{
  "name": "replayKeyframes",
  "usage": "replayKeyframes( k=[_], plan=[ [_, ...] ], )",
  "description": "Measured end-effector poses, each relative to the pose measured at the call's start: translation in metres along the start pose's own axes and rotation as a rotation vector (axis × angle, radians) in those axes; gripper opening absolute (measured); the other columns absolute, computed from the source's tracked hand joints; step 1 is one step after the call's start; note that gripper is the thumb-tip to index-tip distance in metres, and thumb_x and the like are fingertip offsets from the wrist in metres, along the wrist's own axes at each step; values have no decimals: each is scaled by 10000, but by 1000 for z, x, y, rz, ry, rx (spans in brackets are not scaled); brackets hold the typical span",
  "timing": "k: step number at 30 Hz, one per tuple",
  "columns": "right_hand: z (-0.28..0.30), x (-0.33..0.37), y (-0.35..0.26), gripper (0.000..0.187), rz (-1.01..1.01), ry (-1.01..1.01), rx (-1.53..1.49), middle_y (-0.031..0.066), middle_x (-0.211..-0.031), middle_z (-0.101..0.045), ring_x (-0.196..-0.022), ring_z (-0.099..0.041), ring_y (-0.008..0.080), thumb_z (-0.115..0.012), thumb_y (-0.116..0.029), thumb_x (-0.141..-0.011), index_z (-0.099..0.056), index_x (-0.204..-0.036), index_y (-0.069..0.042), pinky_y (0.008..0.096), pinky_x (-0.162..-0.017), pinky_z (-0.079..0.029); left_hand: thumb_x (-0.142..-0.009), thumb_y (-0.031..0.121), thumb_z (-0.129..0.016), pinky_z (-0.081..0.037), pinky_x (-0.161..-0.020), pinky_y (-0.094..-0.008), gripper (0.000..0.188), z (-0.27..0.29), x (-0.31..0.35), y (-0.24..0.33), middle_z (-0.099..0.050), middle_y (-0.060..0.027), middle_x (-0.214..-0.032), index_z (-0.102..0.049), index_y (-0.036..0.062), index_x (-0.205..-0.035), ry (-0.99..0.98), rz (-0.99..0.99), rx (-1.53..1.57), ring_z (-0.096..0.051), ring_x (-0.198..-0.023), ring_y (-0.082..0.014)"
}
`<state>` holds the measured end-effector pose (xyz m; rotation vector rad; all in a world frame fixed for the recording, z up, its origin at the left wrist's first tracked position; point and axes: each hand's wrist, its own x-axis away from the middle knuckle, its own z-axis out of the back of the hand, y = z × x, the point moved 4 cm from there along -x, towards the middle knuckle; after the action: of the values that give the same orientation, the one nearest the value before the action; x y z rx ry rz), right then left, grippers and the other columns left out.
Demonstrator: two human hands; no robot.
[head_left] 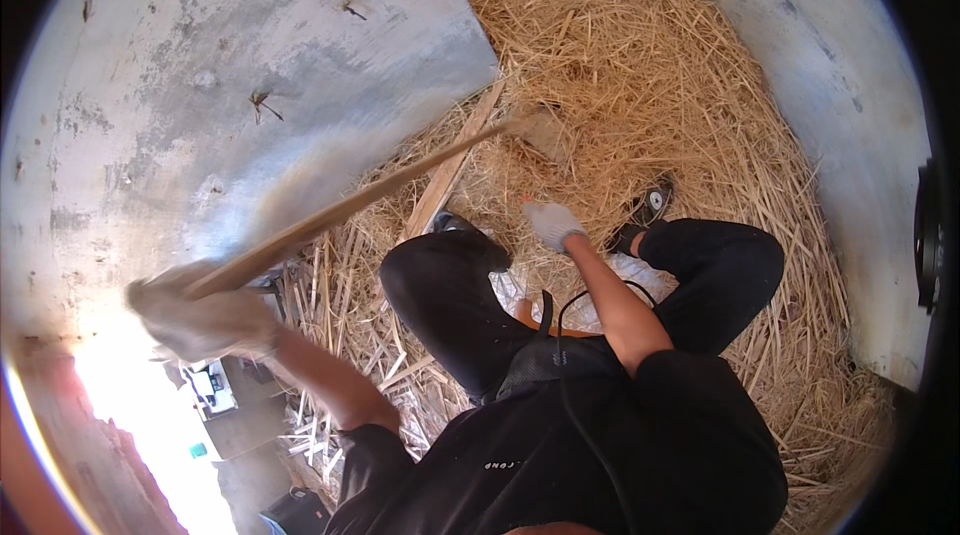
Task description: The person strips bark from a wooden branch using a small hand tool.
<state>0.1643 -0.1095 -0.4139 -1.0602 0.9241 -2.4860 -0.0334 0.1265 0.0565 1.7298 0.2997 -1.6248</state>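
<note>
Gripping handle (350, 207): left hand (205, 315). Right hand (552, 225): can't tell finger state. Beyond its fingers, straw (640, 65) heaped loose; work seems unfinished.

A barn-like room (850, 125): loose straw (650, 65) lies heaped between scuffed, pale walls (215, 45).

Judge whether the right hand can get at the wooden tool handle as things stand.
Probably yes: the gloved right hand is near the far end of the wooden tool handle, with only straw showing between them; the left hand grips the other end.
</note>
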Motion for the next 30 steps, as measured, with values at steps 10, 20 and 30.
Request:
replayKeyframes(
  k=[10,20,30],
  plan=[
    [-3,5,102,875,-304,121,-90,254,-827,-688,-847,-671,400,-364,-770,-968,-711,-865,27,474,-780,-476,-915,503,-660,-492,-843,-420,446,35,-196,-95,-682,-104,-988,-579,104,-1097,-6,-49,-505,-610,-920,-252],
    [-11,14,74,812,-191,48,-209,146,-652,-567,-667,-571,297,-396,-761,-968,-607,-708,-21,426,-673,-430,-850,627,-724,-506,-1007,-503,965,-178,9,-228,-673,-200,-1195,-397,68,-1565,-762,-764,-616,-601,-1226,-353],
    [0,17,108,792,-333,109,-131,243,-816,-611,-826,-574,411,-349,-709,-1002,-638,-872,17,493,-771,-435,-789,381,-681,-583,-818,-502,363,-214,524,-255,-748,-186,-1022,-764,164,-1068,-1893,-275,-312,-727,-953,-368]
  ],
)
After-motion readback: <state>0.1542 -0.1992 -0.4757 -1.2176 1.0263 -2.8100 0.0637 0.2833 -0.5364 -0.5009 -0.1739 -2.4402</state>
